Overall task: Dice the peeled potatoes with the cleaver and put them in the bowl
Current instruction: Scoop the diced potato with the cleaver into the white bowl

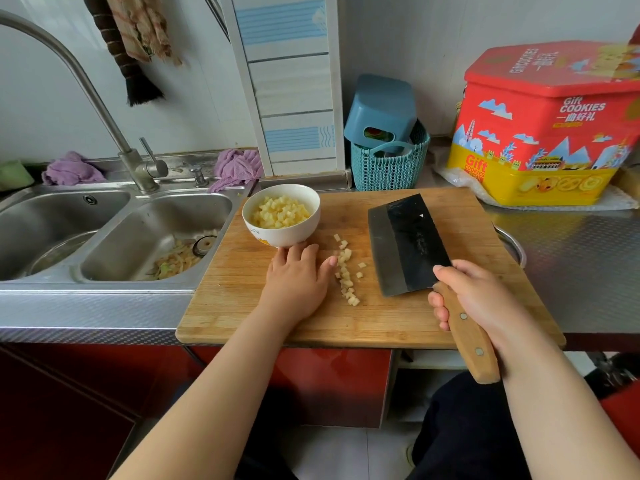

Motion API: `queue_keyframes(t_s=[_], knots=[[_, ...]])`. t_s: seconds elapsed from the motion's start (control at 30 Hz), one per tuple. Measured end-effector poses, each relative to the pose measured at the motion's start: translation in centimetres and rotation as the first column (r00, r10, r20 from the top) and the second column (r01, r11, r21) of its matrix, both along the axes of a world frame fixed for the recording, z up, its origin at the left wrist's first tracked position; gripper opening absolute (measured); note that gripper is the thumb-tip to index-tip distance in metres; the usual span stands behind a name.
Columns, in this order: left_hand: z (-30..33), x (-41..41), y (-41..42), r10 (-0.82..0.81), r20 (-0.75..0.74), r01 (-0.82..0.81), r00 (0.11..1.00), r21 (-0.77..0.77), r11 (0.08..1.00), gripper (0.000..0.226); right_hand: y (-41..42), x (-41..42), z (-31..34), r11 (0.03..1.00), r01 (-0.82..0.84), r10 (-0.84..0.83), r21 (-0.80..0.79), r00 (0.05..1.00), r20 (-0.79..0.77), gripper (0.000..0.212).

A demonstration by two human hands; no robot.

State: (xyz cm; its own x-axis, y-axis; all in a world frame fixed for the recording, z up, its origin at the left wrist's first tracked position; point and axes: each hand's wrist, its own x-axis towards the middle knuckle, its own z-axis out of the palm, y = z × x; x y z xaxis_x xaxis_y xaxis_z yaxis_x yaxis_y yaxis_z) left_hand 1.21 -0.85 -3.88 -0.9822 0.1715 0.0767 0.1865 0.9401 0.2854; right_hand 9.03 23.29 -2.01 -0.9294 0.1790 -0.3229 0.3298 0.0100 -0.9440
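A white bowl [300, 229] stands at the far left corner of the wooden cutting board [433, 317] and holds several potato dice. A loose row of potato dice [346, 271] lies on the board in front of the bowl. My left hand [296, 282] lies flat on the board with straight fingers, its fingertips by the bowl's base and its thumb side touching the dice row. My right hand [481, 296] grips the wooden handle of the cleaver [405, 244], whose wide dark blade lies tilted over the board to the right of the dice.
A double steel sink [114, 244] with peel scraps and a tall tap [135, 164] lies left of the board. A teal basket [388, 168] stands behind the board. A red and yellow cookie tin [547, 133] fills the back right. A steel pot rim [512, 247] shows right of the board.
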Motion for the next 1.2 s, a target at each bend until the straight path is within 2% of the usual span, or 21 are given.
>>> queue_keyframes(t_s=[0.17, 0.27, 0.37, 0.43, 0.53, 0.63, 0.8, 0.9, 1.0, 1.03, 1.13, 1.2], knots=[[0.1, 0.6, 0.8, -0.047, -0.015, 0.047, 0.999, 0.025, 0.999, 0.064, -0.1, -0.1, 0.0, 1.0, -0.025, 0.025, -0.017, 1.0, 0.003, 0.028], [0.4, 0.1, 1.4, -0.156, 0.037, 0.152, 0.987, 0.095, 0.984, 0.065, -0.4, 0.1, 0.2, 1.0, -0.026, 0.026, 0.003, 1.0, -0.005, 0.036], [1.2, -0.7, 2.1, -0.268, 0.053, 0.24, 0.962, 0.304, 0.922, 0.06, -0.7, 0.3, 0.5, 1.0, -0.03, 0.03, 0.008, 1.0, -0.006, 0.045], [1.5, -1.6, 2.5, -0.252, 0.0, 0.23, 0.968, 0.41, 0.883, 0.055, -0.7, 0.4, 0.6, 1.0, -0.029, 0.029, -0.002, 1.0, -0.003, 0.046], [1.4, -3.1, 3.3, -0.218, 0.057, 0.184, 0.974, 0.361, 0.914, 0.058, -0.5, 0.4, 0.5, 1.0, -0.008, 0.008, -0.006, 1.0, -0.003, 0.053], [1.2, -3.4, 3.6, -0.255, 0.097, 0.216, 0.962, 0.301, 0.929, 0.059, -0.3, 0.4, 0.4, 1.0, -0.001, 0.001, 0.001, 1.0, 0.001, 0.055], [1.1, -2.0, 2.7, -0.416, 0.13, 0.259, 0.9, 0.609, 0.75, 0.054, -0.3, 0.5, 0.5, 1.0, -0.006, 0.006, -0.004, 1.0, 0.005, 0.053], [1.4, -1.2, 2.3, -0.417, 0.14, 0.182, 0.898, 0.744, 0.643, 0.054, -0.2, 0.6, 0.7, 1.0, -0.015, 0.015, 0.017, 1.0, 0.005, 0.05], [1.3, -0.8, 2.0, -0.357, 0.098, 0.128, 0.929, 0.821, 0.557, 0.055, -0.2, 0.9, 1.0, 0.998, -0.031, 0.031, 0.047, 0.999, 0.01, 0.03], [1.2, -0.8, 2.0, -0.323, 0.075, 0.132, 0.944, 0.808, 0.574, 0.053, -0.2, 1.1, 1.1, 0.998, -0.038, 0.038, 0.053, 0.999, 0.006, 0.022], [1.2, -1.2, 2.1, -0.272, 0.013, 0.198, 0.962, 0.653, 0.731, 0.052, -0.1, 1.8, 1.5, 0.997, -0.036, 0.037, 0.072, 0.999, -0.009, 0.001], [1.2, -1.1, 2.5, -0.312, 0.019, 0.246, 0.95, 0.57, 0.784, 0.055, 0.0, 2.2, 1.6, 0.995, -0.039, 0.04, 0.095, 0.999, -0.007, 0.004]])
